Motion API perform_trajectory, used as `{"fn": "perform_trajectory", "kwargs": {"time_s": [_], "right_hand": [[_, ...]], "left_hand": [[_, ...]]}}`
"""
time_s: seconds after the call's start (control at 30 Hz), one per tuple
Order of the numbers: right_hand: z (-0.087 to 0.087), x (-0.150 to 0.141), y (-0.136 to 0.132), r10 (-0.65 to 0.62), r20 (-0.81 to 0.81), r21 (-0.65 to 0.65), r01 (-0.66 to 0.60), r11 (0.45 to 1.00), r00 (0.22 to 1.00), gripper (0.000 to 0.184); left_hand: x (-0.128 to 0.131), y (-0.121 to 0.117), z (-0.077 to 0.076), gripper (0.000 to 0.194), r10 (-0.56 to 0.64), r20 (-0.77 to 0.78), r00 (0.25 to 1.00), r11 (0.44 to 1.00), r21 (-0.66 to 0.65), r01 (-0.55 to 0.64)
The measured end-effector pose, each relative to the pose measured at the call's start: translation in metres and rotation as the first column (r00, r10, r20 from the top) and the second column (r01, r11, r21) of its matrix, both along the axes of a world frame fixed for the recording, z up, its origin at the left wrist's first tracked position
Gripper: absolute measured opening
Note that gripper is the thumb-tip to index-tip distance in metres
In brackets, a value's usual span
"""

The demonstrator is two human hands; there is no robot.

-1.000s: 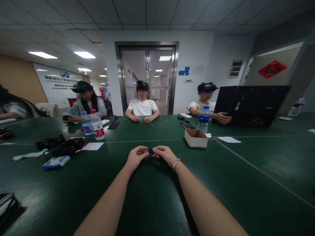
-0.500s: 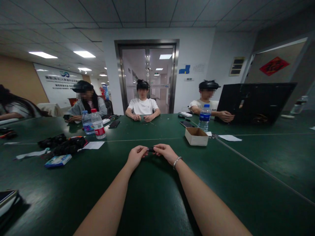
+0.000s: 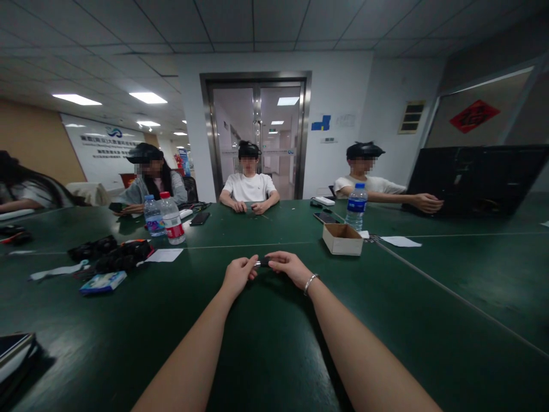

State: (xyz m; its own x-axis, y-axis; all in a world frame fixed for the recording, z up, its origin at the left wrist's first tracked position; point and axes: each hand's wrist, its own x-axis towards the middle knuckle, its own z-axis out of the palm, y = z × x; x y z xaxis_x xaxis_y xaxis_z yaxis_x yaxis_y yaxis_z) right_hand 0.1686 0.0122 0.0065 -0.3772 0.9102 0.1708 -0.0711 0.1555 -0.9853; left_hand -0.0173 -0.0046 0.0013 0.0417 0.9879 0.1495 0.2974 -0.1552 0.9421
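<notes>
Your left hand (image 3: pixel 237 274) and right hand (image 3: pixel 292 269) both pinch that small black stick (image 3: pixel 265 262); silver end (image 3: pixel 258 264) just popped into view, probably turned.

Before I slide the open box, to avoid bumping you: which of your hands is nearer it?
Right. The right hand is left of the open box, apart from it; the left hand is farther left.

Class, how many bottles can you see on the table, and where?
3: a blue-capped bottle and a red-capped bottle at left, and a second blue-capped bottle behind the open box. Others may be hidden behind the black panel.
</notes>
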Motion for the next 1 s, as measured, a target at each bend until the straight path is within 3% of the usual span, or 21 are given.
{"fn": "perform_trajectory", "kwargs": {"time_s": [0.2,0.37,0.47,0.63,0.73,0.8,0.9,1.0], "right_hand": [[-0.0022,-0.0005,0.0021,-0.019,-0.012,-0.011,0.019,1.0,1.0,0.047],[-0.0047,-0.0018,0.0053,-0.066,0.019,-0.026,0.067,0.997,0.998,0.042],[-0.0053,-0.002,0.0069,-0.063,0.034,-0.034,0.064,0.997,0.997,0.042],[-0.0069,-0.0017,0.009,-0.069,0.029,-0.032,0.07,0.997,0.997,0.04],[-0.007,-0.0014,0.0092,-0.068,0.03,-0.031,0.069,0.997,0.997,0.038],[-0.0066,-0.0011,0.009,-0.075,0.036,-0.038,0.076,0.996,0.997,0.036],[-0.0063,-0.0009,0.0089,-0.09,0.019,-0.059,0.091,0.994,0.996,0.036],[-0.0065,-0.0011,0.009,-0.085,-0.002,-0.061,0.085,0.995,0.996,0.037]], "left_hand": [[0.0014,0.0016,-0.0046,0.052,-0.008,0.003,1.0,1.0,0.026,0.008],[-0.0007,0.0015,-0.0074,0.034,-0.107,0.064,0.992,0.983,0.158,0.096],[-0.0009,-0.0002,-0.005,0.035,-0.116,0.077,0.99,0.972,0.213,0.098],[0.002,-0.0014,0.0001,0.05,-0.022,0.145,0.989,0.999,0.03,0.018],[0.0028,0.0009,-0.0023,0.053,0.037,0.081,0.996,0.998,-0.056,-0.033],[0.0023,0.002,-0.0048,0.053,0.012,0.024,1.0,0.999,-0.037,-0.012],[0.0014,0.0017,-0.006,0.039,-0.099,0.051,0.994,0.995,0.039,0.097],[0.0018,0.0014,-0.0049,0.053,-0.113,0.118,0.987,0.993,0.052,0.108]]}}
